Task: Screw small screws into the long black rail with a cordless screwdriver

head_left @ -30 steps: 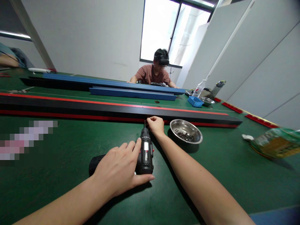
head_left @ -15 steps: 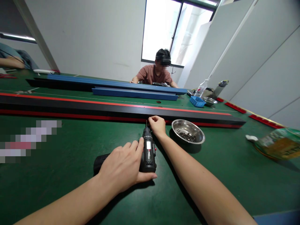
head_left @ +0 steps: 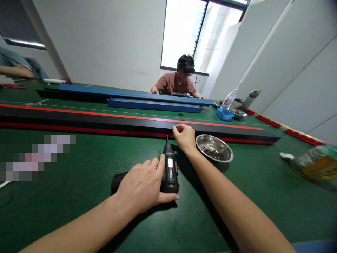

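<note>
My left hand (head_left: 142, 186) is wrapped round a black cordless drill (head_left: 171, 172) that lies on its side on the green table. The drill's bit points away from me, at the red lower edge of a long black and red bar (head_left: 123, 123). With fingertips pinched together, my right hand (head_left: 185, 137) is at the front of the bar, just right of the bit. Whatever is between those fingertips is too small to make out. Close to the right wrist stands a steel bowl (head_left: 214, 148) with many small dark screws (head_left: 213, 154) in it.
Long blue profiles (head_left: 155, 105) lie beyond the bar, before a seated person (head_left: 173, 82). A blue basket (head_left: 224, 114) and another metal bowl (head_left: 239, 113) stand at the back right. A green-and-amber bottle (head_left: 316, 162) lies at right. Another person's arm (head_left: 15, 72) shows far left.
My right hand has moved a little right and away from the drill bit, its fingers still pinched. The left hand stays on the drill. The whole view has shifted slightly.
</note>
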### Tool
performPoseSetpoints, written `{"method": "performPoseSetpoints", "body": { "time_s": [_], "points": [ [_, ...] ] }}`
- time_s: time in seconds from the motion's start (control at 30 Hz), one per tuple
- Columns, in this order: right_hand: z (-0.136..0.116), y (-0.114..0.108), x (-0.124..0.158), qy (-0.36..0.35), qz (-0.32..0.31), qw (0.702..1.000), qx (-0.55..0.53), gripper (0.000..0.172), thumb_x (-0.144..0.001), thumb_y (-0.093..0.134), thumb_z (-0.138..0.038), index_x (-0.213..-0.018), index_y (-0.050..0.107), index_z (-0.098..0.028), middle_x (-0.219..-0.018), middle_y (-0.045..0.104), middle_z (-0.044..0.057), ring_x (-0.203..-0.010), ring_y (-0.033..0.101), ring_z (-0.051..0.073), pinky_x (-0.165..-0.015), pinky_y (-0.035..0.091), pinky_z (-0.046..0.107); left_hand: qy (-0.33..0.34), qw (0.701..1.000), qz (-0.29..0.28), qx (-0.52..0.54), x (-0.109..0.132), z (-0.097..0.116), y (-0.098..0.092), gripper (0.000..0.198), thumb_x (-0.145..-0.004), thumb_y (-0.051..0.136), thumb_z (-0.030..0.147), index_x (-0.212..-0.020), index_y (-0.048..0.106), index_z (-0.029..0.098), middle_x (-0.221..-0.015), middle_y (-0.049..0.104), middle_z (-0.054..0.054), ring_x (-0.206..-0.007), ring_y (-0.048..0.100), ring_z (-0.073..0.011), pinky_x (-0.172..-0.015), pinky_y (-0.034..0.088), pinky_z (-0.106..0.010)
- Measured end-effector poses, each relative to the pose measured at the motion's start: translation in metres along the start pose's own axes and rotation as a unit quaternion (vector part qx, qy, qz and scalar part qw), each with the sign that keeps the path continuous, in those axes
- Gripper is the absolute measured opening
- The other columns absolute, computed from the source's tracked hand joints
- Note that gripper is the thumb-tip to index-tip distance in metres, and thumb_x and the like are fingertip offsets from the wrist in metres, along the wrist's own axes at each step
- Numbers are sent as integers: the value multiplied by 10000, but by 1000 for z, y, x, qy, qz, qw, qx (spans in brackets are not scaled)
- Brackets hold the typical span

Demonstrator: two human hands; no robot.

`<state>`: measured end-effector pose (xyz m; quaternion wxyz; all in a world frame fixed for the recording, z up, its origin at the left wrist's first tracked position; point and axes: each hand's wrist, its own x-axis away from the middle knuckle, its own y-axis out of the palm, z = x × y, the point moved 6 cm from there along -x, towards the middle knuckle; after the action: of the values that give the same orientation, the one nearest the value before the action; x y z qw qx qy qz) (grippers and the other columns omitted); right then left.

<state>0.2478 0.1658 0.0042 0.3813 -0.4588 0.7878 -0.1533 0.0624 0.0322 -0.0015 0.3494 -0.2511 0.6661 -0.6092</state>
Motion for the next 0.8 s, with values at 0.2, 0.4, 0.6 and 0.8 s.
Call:
{"method": "performPoseSetpoints", "body": {
  "time_s": [0.2,0.4,0.6,0.8],
  "points": [
    [27,-68,-23,42,-81,981,169,171,-898,708,-296,-842,818,-178,-764,782,104,-760,731,225,-728,490,282,-10,1000,-10,9,4,2,-2,1036,-826,511,853,-1547,432,114,-1157,689,-153,-989,675,-337,-815,575,-471],
    [84,-105,-6,134,-136,949,251,186,-861,741,-323,-864,836,-164,-796,778,124,-739,716,220,-663,464,275,-4,1000,-24,13,9,3,-3,952,-835,499,845,-1472,516,138,-1106,668,-136,-953,666,-342,-790,579,-500],
    [103,-110,1,163,-144,925,312,308,-905,672,-429,-928,837,-169,-838,773,151,-742,718,233,-668,475,299,-4,1000,-28,14,9,1,-1,991,-842,490,844,-1529,455,131,-1141,670,-150,-980,662,-343,-817,579,-503],
    [93,-106,12,160,-217,903,334,320,-737,827,-472,-912,826,-204,-856,780,134,-759,728,252,-646,490,296,-7,999,-29,13,9,1,-1,1010,-846,489,841,-1555,422,125,-1169,674,-162,-993,665,-344,-825,578,-500]
  ]
}}
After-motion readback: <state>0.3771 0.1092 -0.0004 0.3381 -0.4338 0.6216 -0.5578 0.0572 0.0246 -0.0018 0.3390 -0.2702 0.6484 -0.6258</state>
